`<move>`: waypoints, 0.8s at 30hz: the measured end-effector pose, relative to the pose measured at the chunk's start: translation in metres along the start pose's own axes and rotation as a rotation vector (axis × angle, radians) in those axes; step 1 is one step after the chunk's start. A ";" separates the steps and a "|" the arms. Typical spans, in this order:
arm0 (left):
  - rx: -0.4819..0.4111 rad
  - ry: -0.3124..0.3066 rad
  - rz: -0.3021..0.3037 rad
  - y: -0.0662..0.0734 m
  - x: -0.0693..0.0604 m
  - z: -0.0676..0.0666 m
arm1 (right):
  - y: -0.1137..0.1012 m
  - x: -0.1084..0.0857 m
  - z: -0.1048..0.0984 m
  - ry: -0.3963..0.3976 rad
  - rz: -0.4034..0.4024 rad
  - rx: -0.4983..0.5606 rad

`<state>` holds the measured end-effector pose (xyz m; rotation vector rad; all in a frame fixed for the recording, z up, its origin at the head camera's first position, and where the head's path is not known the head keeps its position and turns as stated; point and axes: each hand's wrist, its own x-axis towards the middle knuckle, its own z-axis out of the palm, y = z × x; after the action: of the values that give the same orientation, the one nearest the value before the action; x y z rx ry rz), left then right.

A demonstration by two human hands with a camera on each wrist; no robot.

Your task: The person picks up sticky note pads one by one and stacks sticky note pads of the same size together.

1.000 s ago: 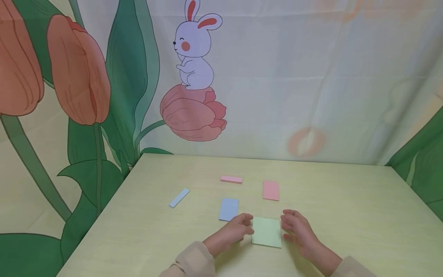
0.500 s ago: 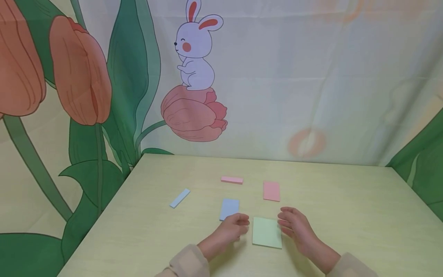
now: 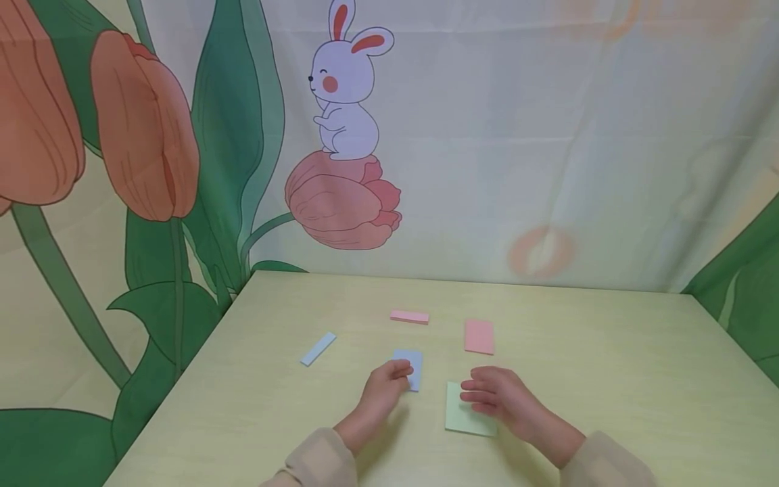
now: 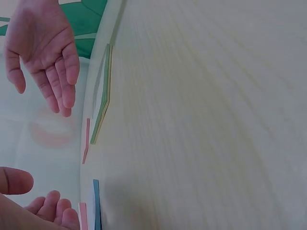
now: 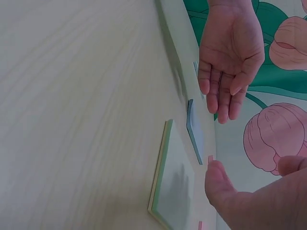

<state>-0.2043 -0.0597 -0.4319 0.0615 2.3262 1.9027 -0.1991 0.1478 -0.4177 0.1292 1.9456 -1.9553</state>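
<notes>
My left hand (image 3: 379, 396) hovers over the lower left of a blue rectangular pad (image 3: 416, 370), covering part of it. Its fingers are loosely bent with nothing between them. A light green square pad (image 3: 458, 414) lies to the right, two-toned along its edge in the right wrist view. Above its right side floats my right hand (image 3: 511, 404), fingers extended and relaxed, holding nothing. In the left wrist view a gap shows between the right palm (image 4: 45, 45) and the green pad (image 4: 101, 103). In the right wrist view the left palm (image 5: 232, 48) faces the camera.
Farther back lie a pink rectangular pad (image 3: 479, 337) and a thin pink strip (image 3: 410, 316). A pale blue strip (image 3: 318, 349) lies slanted at the left. The pale yellow table (image 3: 608, 352) ends at a printed cloth (image 3: 475, 135) with a rabbit and tulips.
My left hand has moved left and forward, away from the green pad to above the blue one. My right hand has shifted left over the green pad. The pads have stayed in place.
</notes>
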 end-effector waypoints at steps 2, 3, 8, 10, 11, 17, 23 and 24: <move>-0.013 0.013 -0.004 0.000 0.000 -0.002 | -0.001 0.003 0.003 -0.043 0.004 0.008; -0.018 0.020 -0.012 0.001 0.000 -0.003 | -0.001 0.004 0.004 -0.058 0.005 0.016; -0.016 0.073 -0.054 -0.001 0.001 -0.006 | -0.003 0.009 0.014 -0.097 0.008 0.039; -0.009 0.098 -0.076 -0.002 0.002 -0.006 | -0.003 0.011 0.019 -0.093 0.014 0.043; -0.007 0.106 -0.090 -0.002 0.002 -0.007 | -0.002 0.012 0.022 -0.088 0.020 0.045; -0.013 0.127 -0.141 -0.004 0.005 -0.009 | 0.002 0.020 0.037 -0.050 0.046 0.086; -0.033 0.090 -0.164 -0.006 0.004 -0.010 | 0.005 0.025 0.047 -0.034 0.048 0.113; -0.033 0.088 -0.165 -0.006 0.004 -0.010 | 0.005 0.026 0.048 -0.036 0.048 0.116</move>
<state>-0.2097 -0.0700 -0.4360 -0.2147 2.2738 1.8971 -0.2123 0.0952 -0.4286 0.1686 1.7901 -2.0245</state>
